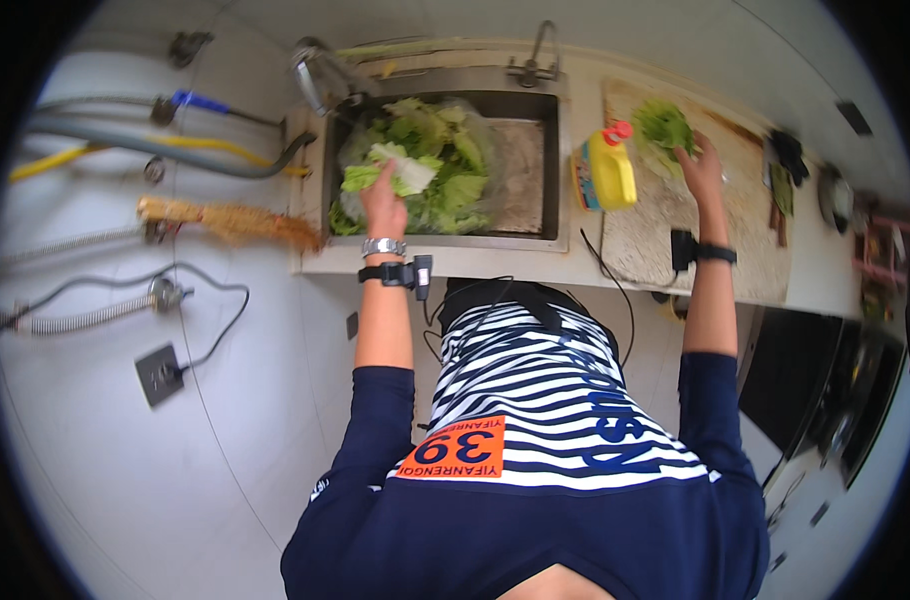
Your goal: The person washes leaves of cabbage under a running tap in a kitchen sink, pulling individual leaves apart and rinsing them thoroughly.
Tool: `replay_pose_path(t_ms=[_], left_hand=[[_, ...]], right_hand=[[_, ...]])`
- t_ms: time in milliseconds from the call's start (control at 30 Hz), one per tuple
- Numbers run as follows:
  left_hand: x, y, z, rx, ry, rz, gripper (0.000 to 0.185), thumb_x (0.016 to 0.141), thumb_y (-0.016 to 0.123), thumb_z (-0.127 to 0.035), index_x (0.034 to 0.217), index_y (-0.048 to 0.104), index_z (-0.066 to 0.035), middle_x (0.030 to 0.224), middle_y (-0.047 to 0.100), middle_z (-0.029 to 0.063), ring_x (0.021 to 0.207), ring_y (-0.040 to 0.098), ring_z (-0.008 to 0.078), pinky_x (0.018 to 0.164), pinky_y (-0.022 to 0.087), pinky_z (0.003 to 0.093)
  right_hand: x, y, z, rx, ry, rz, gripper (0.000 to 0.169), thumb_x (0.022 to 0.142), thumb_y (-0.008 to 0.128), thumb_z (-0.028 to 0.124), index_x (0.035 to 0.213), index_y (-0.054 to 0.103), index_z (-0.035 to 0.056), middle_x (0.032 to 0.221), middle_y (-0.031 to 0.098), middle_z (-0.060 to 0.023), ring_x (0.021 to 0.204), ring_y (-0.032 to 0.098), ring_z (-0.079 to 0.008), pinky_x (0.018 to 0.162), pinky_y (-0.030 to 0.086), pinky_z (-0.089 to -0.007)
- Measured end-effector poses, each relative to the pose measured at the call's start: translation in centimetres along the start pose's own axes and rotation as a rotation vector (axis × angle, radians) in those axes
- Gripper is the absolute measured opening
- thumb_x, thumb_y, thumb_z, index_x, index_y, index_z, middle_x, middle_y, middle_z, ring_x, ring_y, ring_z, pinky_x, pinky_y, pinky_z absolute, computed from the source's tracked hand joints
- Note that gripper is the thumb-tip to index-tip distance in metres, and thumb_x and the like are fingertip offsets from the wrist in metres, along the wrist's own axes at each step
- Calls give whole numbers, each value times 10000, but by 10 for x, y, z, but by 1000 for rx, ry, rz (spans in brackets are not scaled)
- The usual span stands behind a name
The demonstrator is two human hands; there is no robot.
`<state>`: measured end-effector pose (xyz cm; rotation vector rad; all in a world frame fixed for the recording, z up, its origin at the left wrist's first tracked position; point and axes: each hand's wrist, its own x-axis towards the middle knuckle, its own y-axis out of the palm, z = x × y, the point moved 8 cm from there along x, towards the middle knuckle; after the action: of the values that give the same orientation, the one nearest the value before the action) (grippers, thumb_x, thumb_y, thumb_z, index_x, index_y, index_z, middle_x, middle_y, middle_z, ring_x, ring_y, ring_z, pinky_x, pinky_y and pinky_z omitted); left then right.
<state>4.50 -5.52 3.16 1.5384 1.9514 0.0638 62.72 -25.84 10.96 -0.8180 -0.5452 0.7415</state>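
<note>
My left hand (384, 202) is over the left part of a steel sink (564, 172), with a torn pale-ribbed lettuce leaf (414, 172) in its fingers. Beneath it, a heap of green lettuce leaves (459, 199) lies in a clear plastic bag (489, 135) in the basin. On the right, my right hand (704, 172) reaches the edge of a small pile of lettuce (661, 127) on a worn cutting board (717, 247). Its thumb and fingers are at the leaves; whether they grip one is unclear.
A yellow jug (612, 172) with a red cap stands between sink and board. Behind the basin rises a faucet (530, 71). A straw brush (230, 221) and several hoses (200, 154) are at the left. Dark cables hang from my wrist straps. A metal pot (834, 199) sits far right.
</note>
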Motion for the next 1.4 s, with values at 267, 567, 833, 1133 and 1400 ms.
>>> replay_pose_path(t_ms=[267, 567, 833, 1133, 1400], left_hand=[[-17, -20, -4, 25, -12, -32, 226, 884, 709, -63, 1087, 611, -67, 1065, 643, 53, 919, 627, 174, 739, 511, 344], [-35, 6, -41, 90, -110, 258, 325, 874, 695, -59, 1169, 610, 47, 1071, 685, 105, 937, 677, 216, 804, 542, 345], [42, -17, -66, 118, -137, 309, 346, 907, 656, -23, 1226, 528, 18, 1128, 665, 155, 996, 693, 269, 823, 560, 363], [128, -17, -66, 213, -76, 214, 423, 892, 707, -64, 1263, 522, 20, 1161, 635, 119, 994, 632, 217, 833, 510, 356], [155, -45, -71, 91, -17, -83, 469, 890, 718, -84, 1302, 513, 8, 1230, 594, 110, 1031, 594, 213, 895, 464, 361]], right_hand=[[-91, -19, 239, 500, -300, 100, 261, 930, 633, 152, 1168, 639, 46, 1060, 648, -99, 921, 644, -177, 785, 525, -302], [-165, 176, 366, 593, -537, 757, 382, 919, 637, 251, 1228, 583, 33, 1141, 587, -166, 918, 627, -329, 841, 508, -406], [-134, 297, 415, 486, -360, 904, 362, 933, 626, 350, 1040, 639, 4, 822, 629, -166, 776, 621, -295, 728, 488, -376], [-95, 342, 426, 407, -260, 612, 321, 934, 592, 292, 1054, 678, 7, 834, 664, -234, 787, 633, -431, 702, 496, -453], [-96, 338, 442, 322, -284, 570, 289, 907, 627, 257, 1037, 686, 6, 826, 660, -238, 776, 626, -431, 696, 494, -454]])
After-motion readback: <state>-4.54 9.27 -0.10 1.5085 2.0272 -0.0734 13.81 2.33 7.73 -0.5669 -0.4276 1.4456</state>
